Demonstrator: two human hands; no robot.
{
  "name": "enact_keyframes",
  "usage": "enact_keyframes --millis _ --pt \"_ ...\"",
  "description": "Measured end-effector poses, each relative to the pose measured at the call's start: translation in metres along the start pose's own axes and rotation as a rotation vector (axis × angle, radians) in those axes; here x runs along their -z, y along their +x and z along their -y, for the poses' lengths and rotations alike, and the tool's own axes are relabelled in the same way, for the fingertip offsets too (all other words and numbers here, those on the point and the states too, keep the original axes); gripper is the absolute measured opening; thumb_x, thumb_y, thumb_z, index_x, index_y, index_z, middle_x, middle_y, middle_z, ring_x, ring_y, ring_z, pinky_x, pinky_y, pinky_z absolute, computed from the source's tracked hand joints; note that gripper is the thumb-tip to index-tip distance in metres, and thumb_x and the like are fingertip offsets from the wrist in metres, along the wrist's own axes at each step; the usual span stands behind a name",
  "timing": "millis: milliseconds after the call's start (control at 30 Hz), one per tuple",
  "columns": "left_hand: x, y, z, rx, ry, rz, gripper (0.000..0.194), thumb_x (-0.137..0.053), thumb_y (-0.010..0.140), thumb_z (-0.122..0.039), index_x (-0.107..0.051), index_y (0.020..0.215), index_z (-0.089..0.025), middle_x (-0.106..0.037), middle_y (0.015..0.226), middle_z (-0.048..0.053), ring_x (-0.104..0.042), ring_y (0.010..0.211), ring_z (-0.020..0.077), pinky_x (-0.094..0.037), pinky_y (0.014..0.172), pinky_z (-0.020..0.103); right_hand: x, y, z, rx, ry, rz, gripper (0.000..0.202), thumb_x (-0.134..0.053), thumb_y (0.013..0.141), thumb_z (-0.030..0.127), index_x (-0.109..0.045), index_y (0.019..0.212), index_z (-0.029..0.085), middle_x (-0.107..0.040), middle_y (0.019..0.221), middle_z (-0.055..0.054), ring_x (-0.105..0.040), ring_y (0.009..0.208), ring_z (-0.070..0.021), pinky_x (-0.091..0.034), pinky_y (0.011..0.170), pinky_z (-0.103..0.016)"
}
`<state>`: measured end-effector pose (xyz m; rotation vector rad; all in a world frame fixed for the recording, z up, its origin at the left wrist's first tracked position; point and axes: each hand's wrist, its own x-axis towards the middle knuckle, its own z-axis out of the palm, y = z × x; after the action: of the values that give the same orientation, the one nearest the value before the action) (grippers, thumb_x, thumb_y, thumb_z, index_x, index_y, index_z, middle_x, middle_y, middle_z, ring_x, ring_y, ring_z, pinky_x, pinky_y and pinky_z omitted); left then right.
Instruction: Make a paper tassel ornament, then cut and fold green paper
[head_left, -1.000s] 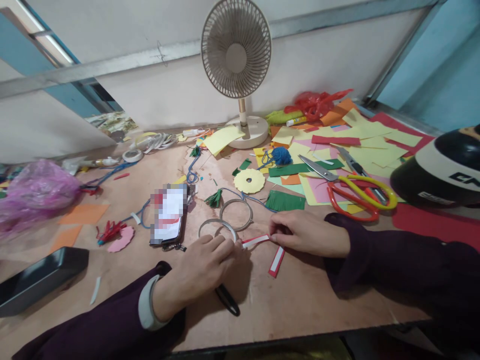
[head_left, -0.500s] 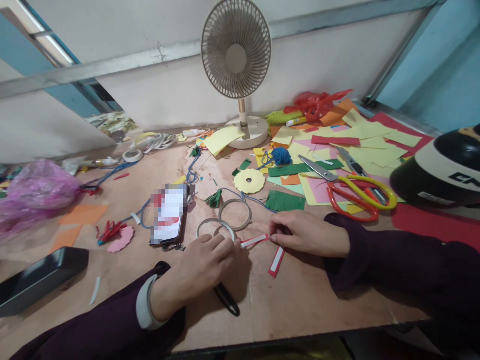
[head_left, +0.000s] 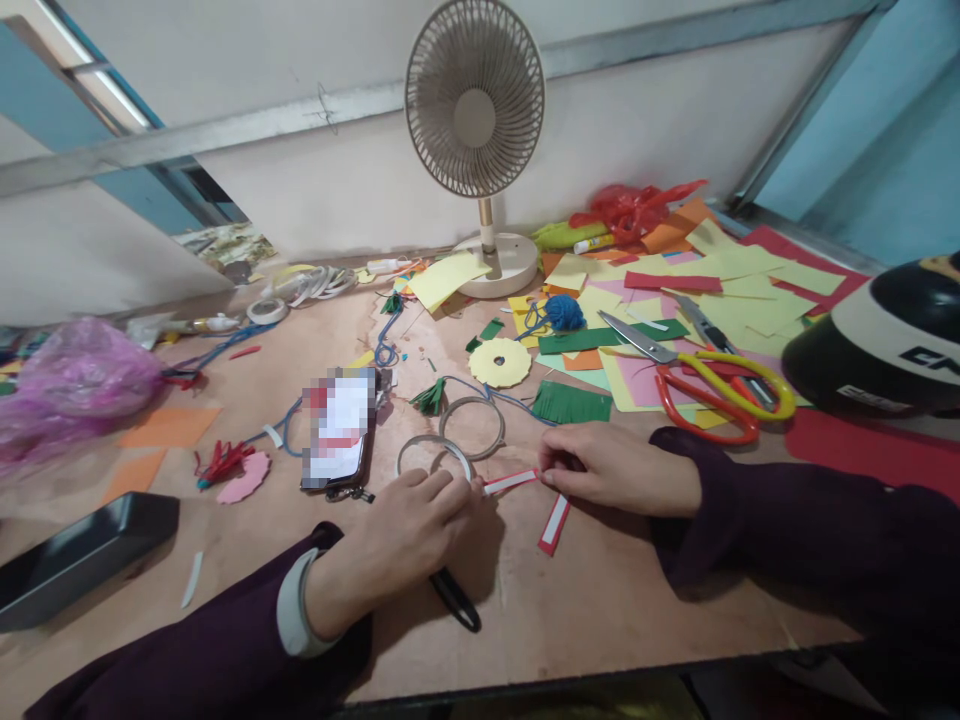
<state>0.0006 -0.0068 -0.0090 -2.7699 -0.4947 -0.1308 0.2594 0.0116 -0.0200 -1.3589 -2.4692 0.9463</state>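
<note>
Between my two hands stretches a red paper strip with a white band along it (head_left: 511, 482). My left hand (head_left: 420, 530) is closed at its left end, fingers curled and mostly hidden from above. The thumb and fingers of my right hand (head_left: 600, 465) pinch the other end. A second red strip with a white band (head_left: 554, 524) lies on the table just below my right fingertips. Under my left hand a black handle (head_left: 456, 600) sticks out; what it belongs to is hidden. Two rolls of tape (head_left: 472, 428) lie overlapping beyond my left hand.
Scissors with red and yellow handles (head_left: 705, 385) lie at right on coloured paper, beside a cutter knife (head_left: 709, 330). A phone (head_left: 339, 430) is left of the tape. A fan (head_left: 475, 110) stands behind. A helmet (head_left: 877, 340) is far right, a black case (head_left: 90, 560) far left.
Both hands stay almost in place on the red strip. The whole view has shifted very slightly; nothing else has visibly moved.
</note>
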Motion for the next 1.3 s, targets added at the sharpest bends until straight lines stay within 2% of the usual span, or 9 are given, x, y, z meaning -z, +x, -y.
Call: enact_keyframes --millis 200,367,533,667,833,967,1100,1200,1300 --pt "-0.004 -0.001 0.000 -0.001 0.015 -0.003 0.022 -0.041 0.094 -0.009 -0.052 0.113 -0.011 -0.054 0.079 0.002 -0.049 0.064 0.0153 -0.034 0.053 0.030 -0.001 0.000 0.001 0.005 0.019 -0.024 0.010 -0.054 0.084 0.023 -0.059 0.090 0.018 -0.064 0.076 -0.002 -0.055 0.066 -0.0144 -0.037 0.061 -0.024" --pt "-0.004 -0.002 0.000 -0.011 0.017 0.028 0.022 -0.043 0.094 -0.011 -0.052 0.114 -0.011 -0.054 0.082 0.003 -0.049 0.065 0.0153 -0.035 0.053 0.030 -0.002 -0.001 0.002 0.071 0.018 -0.058 0.011 -0.052 0.085 0.020 -0.060 0.093 0.019 -0.065 0.079 -0.002 -0.056 0.068 -0.0139 -0.039 0.063 -0.024" --pt "-0.004 -0.002 0.000 -0.007 0.003 0.014 0.021 -0.043 0.094 -0.010 -0.053 0.113 -0.010 -0.054 0.081 0.002 -0.048 0.065 0.0156 -0.034 0.054 0.031 -0.005 -0.001 0.000 0.142 0.001 -0.056 0.017 -0.051 0.086 0.019 -0.065 0.096 0.019 -0.068 0.092 -0.005 -0.061 0.082 -0.0169 -0.044 0.072 -0.027" --pt "-0.005 -0.002 0.000 -0.007 0.002 0.011 0.020 -0.044 0.094 -0.011 -0.053 0.112 -0.010 -0.054 0.081 0.003 -0.048 0.066 0.0159 -0.033 0.054 0.030 -0.007 -0.001 0.000 0.139 -0.009 -0.047 0.021 -0.051 0.086 0.017 -0.068 0.099 0.019 -0.069 0.095 -0.007 -0.063 0.087 -0.0185 -0.046 0.077 -0.029" --pt "-0.005 -0.002 0.000 -0.007 0.032 0.072 0.020 -0.047 0.093 -0.012 -0.052 0.112 -0.011 -0.053 0.081 0.003 -0.048 0.066 0.0155 -0.033 0.053 0.029 -0.006 -0.001 0.001 0.154 -0.002 -0.036 0.023 -0.052 0.086 0.017 -0.070 0.101 0.020 -0.070 0.095 -0.006 -0.063 0.087 -0.0180 -0.046 0.077 -0.028" --pt "-0.005 -0.001 0.000 0.004 0.049 0.071 0.018 -0.044 0.094 -0.011 -0.053 0.109 -0.012 -0.052 0.080 0.003 -0.048 0.065 0.0154 -0.033 0.051 0.029 -0.005 -0.003 0.002 0.168 -0.061 -0.039 0.024 -0.052 0.088 0.019 -0.071 0.103 0.021 -0.068 0.090 -0.006 -0.062 0.081 -0.0164 -0.044 0.071 -0.026" --pt "-0.005 0.000 0.000 -0.011 0.070 0.049 0.017 -0.043 0.094 -0.011 -0.055 0.107 -0.011 -0.053 0.081 0.003 -0.047 0.063 0.0151 -0.034 0.051 0.030 -0.006 -0.005 0.003 0.300 -0.251 -0.114 0.026 -0.047 0.093 0.025 -0.071 0.100 0.021 -0.063 0.083 -0.006 -0.056 0.074 -0.0156 -0.039 0.063 -0.026" --pt "-0.006 0.001 0.000 -0.015 0.077 0.034 0.018 -0.042 0.095 -0.011 -0.056 0.107 -0.010 -0.053 0.081 0.003 -0.046 0.062 0.0150 -0.035 0.051 0.031 -0.009 -0.005 0.003 0.490 -0.437 -0.198 0.027 -0.042 0.093 0.022 -0.069 0.092 0.015 -0.062 0.087 -0.009 -0.053 0.077 -0.0181 -0.040 0.068 -0.031" --pt "-0.008 0.001 0.000 -0.011 0.084 0.035 0.017 -0.042 0.095 -0.011 -0.057 0.104 -0.010 -0.053 0.082 0.004 -0.047 0.064 0.0151 -0.034 0.051 0.031 -0.013 -0.003 0.002 0.657 -0.539 -0.227 0.026 -0.039 0.093 0.016 -0.065 0.089 0.013 -0.063 0.088 -0.010 -0.051 0.079 -0.0192 -0.041 0.071 -0.034"
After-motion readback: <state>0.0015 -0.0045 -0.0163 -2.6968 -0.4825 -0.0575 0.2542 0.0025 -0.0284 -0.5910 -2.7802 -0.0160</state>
